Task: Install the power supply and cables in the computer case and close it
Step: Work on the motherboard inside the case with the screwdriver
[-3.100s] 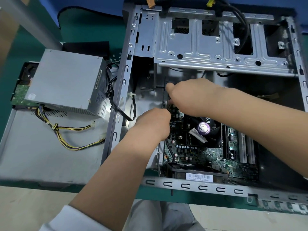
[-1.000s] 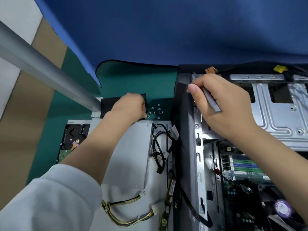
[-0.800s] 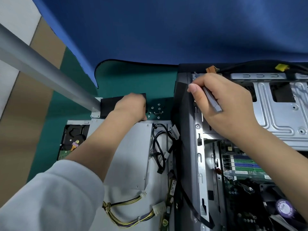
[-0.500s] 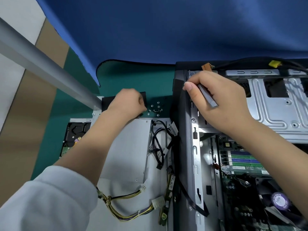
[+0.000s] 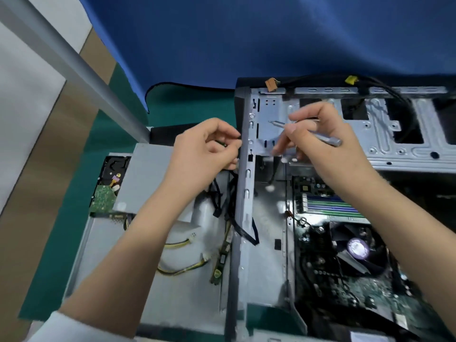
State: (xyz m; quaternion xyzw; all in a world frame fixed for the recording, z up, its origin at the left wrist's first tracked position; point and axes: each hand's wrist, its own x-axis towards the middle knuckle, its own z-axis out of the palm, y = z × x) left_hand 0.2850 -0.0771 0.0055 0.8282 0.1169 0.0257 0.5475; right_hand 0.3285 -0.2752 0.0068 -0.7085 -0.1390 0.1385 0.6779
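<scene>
Gripping a screwdriver (image 5: 318,135) in my right hand (image 5: 325,144) over the open case (image 5: 246,193); left hand (image 5: 204,154) is pinching something small. Supply (image 5: 145,178) is sitting outside on the green table (image 5: 74,193), blue cloth (image 5: 246,38) behind; labels unreadable.

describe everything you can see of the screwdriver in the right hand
The screwdriver is a slim, silver-grey metal tool with a cylindrical handle and a thin shaft narrowing to a small tip. It lies nearly level, tip pointing left and slightly up, over the drive cage at the top of the open computer case. The right hand holds it like a pen, fingers curled round the shaft, handle end jutting out to the right. Whether the tip touches metal cannot be told.
</scene>
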